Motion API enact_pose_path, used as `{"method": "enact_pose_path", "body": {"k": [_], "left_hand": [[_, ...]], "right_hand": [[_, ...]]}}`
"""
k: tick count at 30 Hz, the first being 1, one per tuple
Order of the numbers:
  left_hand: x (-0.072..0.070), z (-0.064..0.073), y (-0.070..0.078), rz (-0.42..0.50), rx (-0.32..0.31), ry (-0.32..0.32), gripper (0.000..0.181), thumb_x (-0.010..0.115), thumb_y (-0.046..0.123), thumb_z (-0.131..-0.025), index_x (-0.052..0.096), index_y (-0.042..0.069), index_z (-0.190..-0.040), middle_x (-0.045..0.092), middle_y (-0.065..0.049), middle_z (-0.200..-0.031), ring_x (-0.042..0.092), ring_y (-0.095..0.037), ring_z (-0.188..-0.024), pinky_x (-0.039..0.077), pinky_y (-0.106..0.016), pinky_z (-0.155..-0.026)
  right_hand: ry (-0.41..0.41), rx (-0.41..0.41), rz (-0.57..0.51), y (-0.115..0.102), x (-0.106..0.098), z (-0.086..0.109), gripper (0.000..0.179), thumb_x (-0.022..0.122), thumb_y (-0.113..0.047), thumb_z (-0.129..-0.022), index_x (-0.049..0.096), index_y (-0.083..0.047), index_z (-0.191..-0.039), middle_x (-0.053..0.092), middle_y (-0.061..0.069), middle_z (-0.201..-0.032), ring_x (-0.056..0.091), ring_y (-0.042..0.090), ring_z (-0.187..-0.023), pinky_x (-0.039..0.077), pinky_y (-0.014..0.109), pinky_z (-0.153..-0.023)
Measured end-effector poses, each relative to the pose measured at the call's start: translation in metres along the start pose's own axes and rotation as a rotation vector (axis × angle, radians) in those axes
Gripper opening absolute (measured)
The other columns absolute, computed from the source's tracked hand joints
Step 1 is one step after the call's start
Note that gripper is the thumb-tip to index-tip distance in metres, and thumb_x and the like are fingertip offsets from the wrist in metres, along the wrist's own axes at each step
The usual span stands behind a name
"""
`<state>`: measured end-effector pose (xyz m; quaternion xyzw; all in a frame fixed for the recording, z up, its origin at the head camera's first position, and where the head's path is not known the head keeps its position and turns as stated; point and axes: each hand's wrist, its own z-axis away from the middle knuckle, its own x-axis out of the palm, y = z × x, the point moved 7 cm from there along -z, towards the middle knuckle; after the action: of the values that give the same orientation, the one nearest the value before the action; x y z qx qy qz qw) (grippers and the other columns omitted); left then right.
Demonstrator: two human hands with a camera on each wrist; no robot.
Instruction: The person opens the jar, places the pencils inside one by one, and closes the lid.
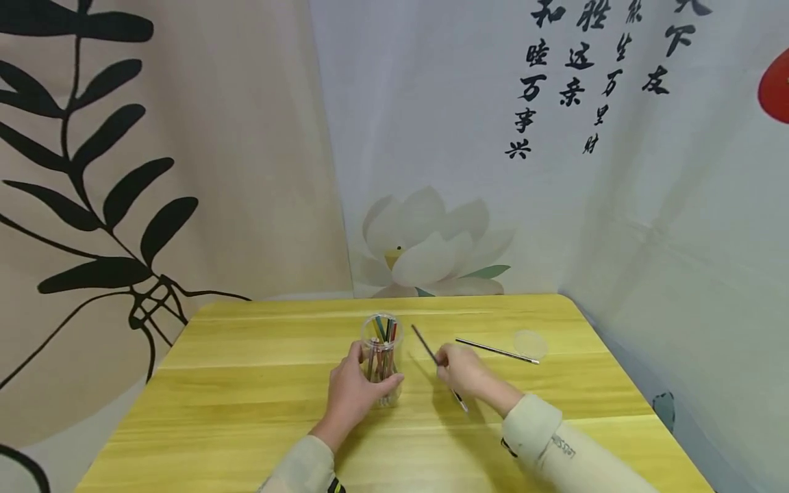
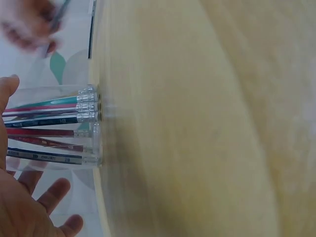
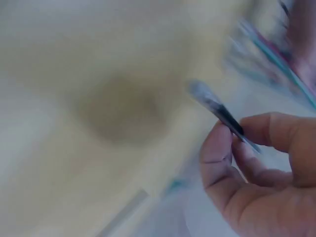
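A clear plastic jar (image 1: 382, 361) stands on the yellow wooden table (image 1: 259, 404), holding several coloured pencils (image 1: 383, 331). My left hand (image 1: 353, 392) grips the jar from its left side, fingers wrapped around its front. The left wrist view shows the jar (image 2: 54, 128) and the pencils' metal ends (image 2: 88, 104) against its bottom. My right hand (image 1: 464, 371) pinches a dark pencil (image 1: 425, 346) just right of the jar, tilted with its upper end toward the jar. In the blurred right wrist view, thumb and fingers (image 3: 256, 163) hold that pencil (image 3: 217, 107).
Another dark pencil (image 1: 496, 350) lies on the table to the right of my right hand. A clear round lid (image 1: 530, 342) rests beside its far end. Printed cloth backdrops hang close behind and to the right of the table.
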<state>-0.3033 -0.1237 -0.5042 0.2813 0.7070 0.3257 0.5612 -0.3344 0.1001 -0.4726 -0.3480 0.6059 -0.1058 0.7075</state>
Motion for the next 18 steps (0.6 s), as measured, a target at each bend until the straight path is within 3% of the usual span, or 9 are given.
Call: {"method": "enact_pose_path", "body": {"k": [3, 6, 9, 11, 13, 18], "left_hand": [[0.002, 0.001, -0.001, 0.003, -0.002, -0.010, 0.077, 0.094, 0.055, -0.077, 0.055, 0.020, -0.134, 0.070, -0.010, -0.140, 0.066, -0.041, -0.128, 0.058, -0.060, -0.101], [0.000, 0.000, -0.003, -0.001, -0.006, -0.008, 0.078, 0.094, 0.055, -0.077, 0.055, 0.020, -0.135, 0.070, -0.010, -0.140, 0.066, -0.041, -0.128, 0.057, -0.061, -0.102], [-0.002, 0.000, -0.003, -0.003, -0.010, -0.004, 0.079, 0.094, 0.055, -0.077, 0.054, 0.020, -0.135, 0.070, -0.010, -0.139, 0.066, -0.041, -0.127, 0.057, -0.062, -0.101], [-0.002, 0.000, -0.003, -0.005, -0.011, -0.003, 0.078, 0.094, 0.055, -0.077, 0.054, 0.020, -0.135, 0.071, -0.010, -0.138, 0.066, -0.041, -0.126, 0.056, -0.062, -0.101], [-0.001, 0.000, -0.003, -0.006, -0.006, -0.006, 0.077, 0.094, 0.054, -0.078, 0.055, 0.020, -0.134, 0.072, -0.009, -0.136, 0.066, -0.040, -0.125, 0.057, -0.062, -0.100], [0.002, 0.000, -0.004, -0.013, 0.004, -0.003, 0.077, 0.094, 0.055, -0.077, 0.055, 0.022, -0.134, 0.073, -0.007, -0.132, 0.067, -0.039, -0.123, 0.056, -0.061, -0.100]], "right_hand": [[0.186, -0.025, -0.097, -0.017, -0.048, -0.006, 0.045, 0.062, -0.002, -0.103, 0.051, 0.001, -0.146, 0.073, 0.015, -0.109, 0.071, 0.020, -0.084, 0.057, 0.032, -0.064], [0.405, -0.169, -0.146, -0.054, -0.094, -0.003, 0.076, 0.063, -0.005, -0.104, 0.022, -0.010, -0.168, 0.072, 0.016, -0.113, 0.074, 0.024, -0.090, 0.060, 0.035, -0.069], [0.550, -0.345, -0.164, -0.095, -0.118, 0.006, 0.090, 0.066, -0.005, -0.103, 0.009, -0.017, -0.173, 0.070, 0.015, -0.110, 0.076, 0.027, -0.092, 0.064, 0.039, -0.077], [0.591, -0.425, -0.172, -0.115, -0.120, 0.010, 0.095, 0.067, -0.003, -0.102, 0.006, -0.015, -0.173, 0.068, 0.016, -0.111, 0.077, 0.028, -0.093, 0.065, 0.040, -0.081], [0.593, -0.455, -0.196, -0.125, -0.114, 0.011, 0.100, 0.069, -0.002, -0.101, 0.001, -0.014, -0.173, 0.067, 0.016, -0.111, 0.078, 0.028, -0.093, 0.065, 0.039, -0.081], [0.507, -0.399, -0.223, -0.123, -0.083, 0.001, 0.107, 0.070, -0.003, -0.101, -0.007, -0.017, -0.172, 0.068, 0.015, -0.118, 0.078, 0.026, -0.096, 0.065, 0.035, -0.080]]}}
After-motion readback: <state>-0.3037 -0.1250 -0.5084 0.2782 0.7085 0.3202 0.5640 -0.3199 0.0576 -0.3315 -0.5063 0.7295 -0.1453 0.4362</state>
